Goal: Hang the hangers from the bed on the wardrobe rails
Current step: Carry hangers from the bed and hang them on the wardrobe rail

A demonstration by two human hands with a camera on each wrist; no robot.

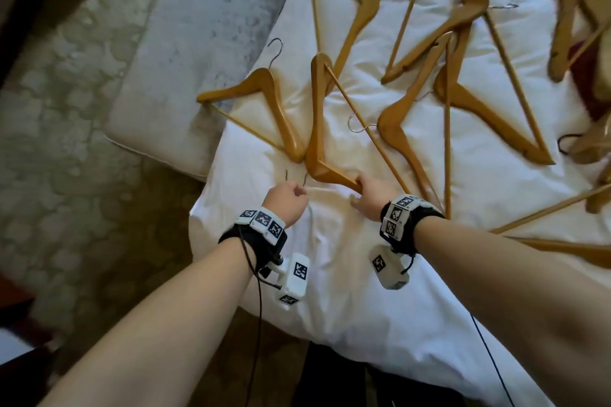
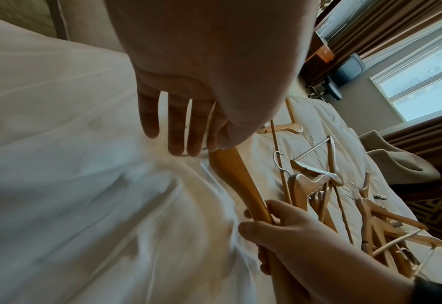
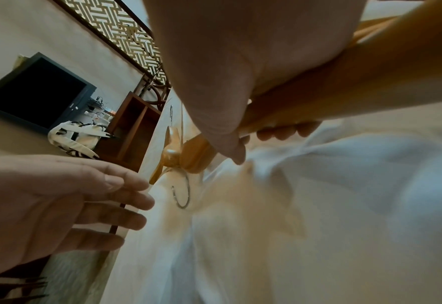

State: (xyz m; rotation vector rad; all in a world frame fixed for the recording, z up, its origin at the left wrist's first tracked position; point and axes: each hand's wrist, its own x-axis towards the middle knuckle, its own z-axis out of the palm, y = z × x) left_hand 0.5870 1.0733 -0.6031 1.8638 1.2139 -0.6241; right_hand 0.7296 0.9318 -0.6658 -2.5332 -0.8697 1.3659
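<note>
Several wooden hangers lie scattered on the white bed [image 1: 347, 274]. My right hand [image 1: 370, 195] grips one arm of the nearest hanger [image 1: 317, 129], which lies flat on the duvet with its bend toward me. The left wrist view shows this grip [image 2: 279, 230] on the hanger arm [image 2: 230, 174]. My left hand [image 1: 287, 196] hovers just left of it, at the hanger's metal hook [image 1: 294, 178]. Its fingers [image 2: 178, 127] are straight and hold nothing. In the right wrist view the hook [image 3: 183, 193] lies on the sheet beside my left hand [image 3: 84, 205]. No wardrobe rail is in view.
Another hanger [image 1: 261, 99] lies just left of the held one, and more [image 1: 406, 129] [image 1: 463, 10] overlap to the right and behind. A grey padded bench [image 1: 185, 59] stands against the bed's left side on patterned carpet [image 1: 66, 109]. An armchair [image 2: 396, 164] stands beyond the bed.
</note>
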